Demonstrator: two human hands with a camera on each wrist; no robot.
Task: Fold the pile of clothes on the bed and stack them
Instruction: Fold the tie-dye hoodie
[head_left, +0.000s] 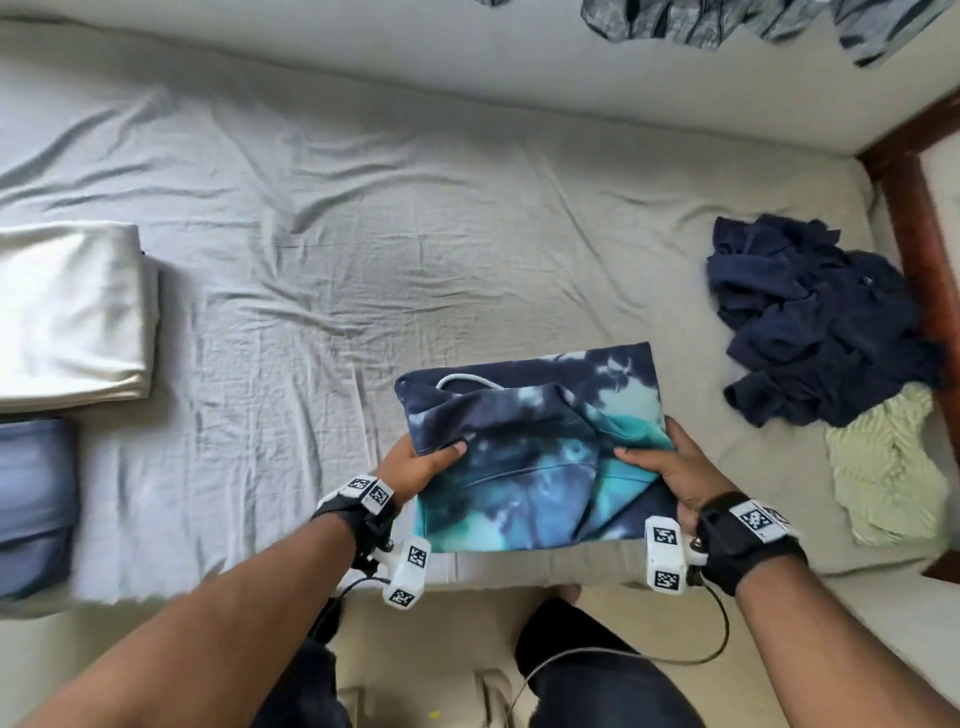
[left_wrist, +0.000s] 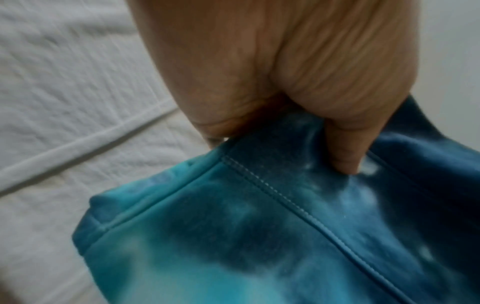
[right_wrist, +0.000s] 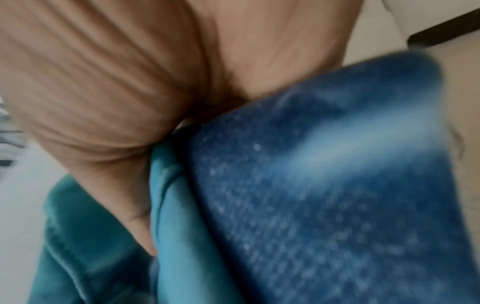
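Observation:
A folded tie-dye hoodie (head_left: 535, 447) in navy, teal and white is held just above the near edge of the bed. My left hand (head_left: 415, 465) grips its left side, thumb on top. My right hand (head_left: 670, 467) grips its right side the same way. In the left wrist view my left hand (left_wrist: 272, 82) pinches the hoodie (left_wrist: 259, 236) with the thumb pressed on the cloth. In the right wrist view my right hand (right_wrist: 130, 102) clamps the hoodie (right_wrist: 324, 195) at a fold. An unfolded pile with a navy garment (head_left: 815, 317) and a pale green one (head_left: 883, 467) lies at the right.
Folded items sit at the left edge: a cream one (head_left: 72, 317) and a blue one (head_left: 31, 504) nearer me. The wrinkled grey sheet (head_left: 363, 234) covers the bed's middle. A dark wooden bed frame (head_left: 924, 234) runs along the right. Patterned cloth (head_left: 727, 21) hangs at the top.

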